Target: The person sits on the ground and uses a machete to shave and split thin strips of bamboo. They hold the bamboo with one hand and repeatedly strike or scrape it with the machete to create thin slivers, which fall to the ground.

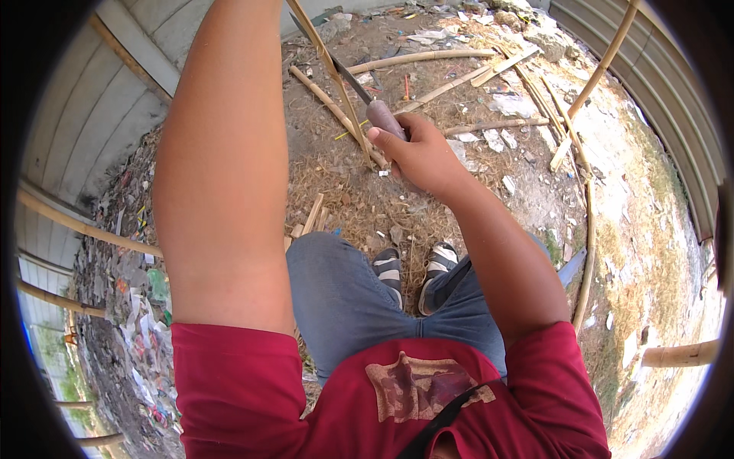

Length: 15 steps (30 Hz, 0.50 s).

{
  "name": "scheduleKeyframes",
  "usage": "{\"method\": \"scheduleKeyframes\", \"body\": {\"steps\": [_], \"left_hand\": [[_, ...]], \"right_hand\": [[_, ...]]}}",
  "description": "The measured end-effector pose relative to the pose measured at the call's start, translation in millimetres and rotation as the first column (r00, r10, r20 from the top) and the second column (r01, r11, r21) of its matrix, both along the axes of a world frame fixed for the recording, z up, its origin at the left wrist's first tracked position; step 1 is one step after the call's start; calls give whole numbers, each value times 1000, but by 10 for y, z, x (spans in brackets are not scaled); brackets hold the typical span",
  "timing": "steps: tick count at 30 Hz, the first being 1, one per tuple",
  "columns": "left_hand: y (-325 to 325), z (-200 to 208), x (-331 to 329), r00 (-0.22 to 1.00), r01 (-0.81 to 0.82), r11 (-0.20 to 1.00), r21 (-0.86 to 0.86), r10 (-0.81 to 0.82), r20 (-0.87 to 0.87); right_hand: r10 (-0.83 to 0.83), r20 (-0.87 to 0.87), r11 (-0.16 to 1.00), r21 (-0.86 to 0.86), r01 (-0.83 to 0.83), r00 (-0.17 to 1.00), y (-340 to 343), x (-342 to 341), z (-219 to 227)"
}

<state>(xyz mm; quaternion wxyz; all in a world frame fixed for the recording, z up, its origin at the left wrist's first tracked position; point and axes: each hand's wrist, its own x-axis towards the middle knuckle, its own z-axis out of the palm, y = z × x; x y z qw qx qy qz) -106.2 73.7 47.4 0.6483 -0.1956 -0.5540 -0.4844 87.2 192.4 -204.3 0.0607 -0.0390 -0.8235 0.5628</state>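
Two hands: right (423, 155) around a knife (387, 121) by bamboo strip (344, 92); left unseen, hold unclear.

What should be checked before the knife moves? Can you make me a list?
1. Right hand wrapped around the handle of the knife: ok.
2. Blade lined up across the bamboo stick: ok, they cross in the picture.
3. Left hand well away from the blade: cannot tell, it's out of view.
4. Sandals apart from the blade: ok.
5. Ground tidy: not ok, bamboo pieces and litter lie around.
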Motion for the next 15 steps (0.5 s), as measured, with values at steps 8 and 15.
{"method": "scheduleKeyframes", "body": {"steps": [8, 15], "left_hand": [[22, -6, 6, 997, -76, 992, -98, 74, -15], [-324, 54, -408, 783, -620, 754, -215, 611, -114]], "right_hand": [[-50, 100, 910, -405, 86, 994, -86, 179, 27], [-262, -129, 808, -571, 145, 956, 77, 303, 382]]}}
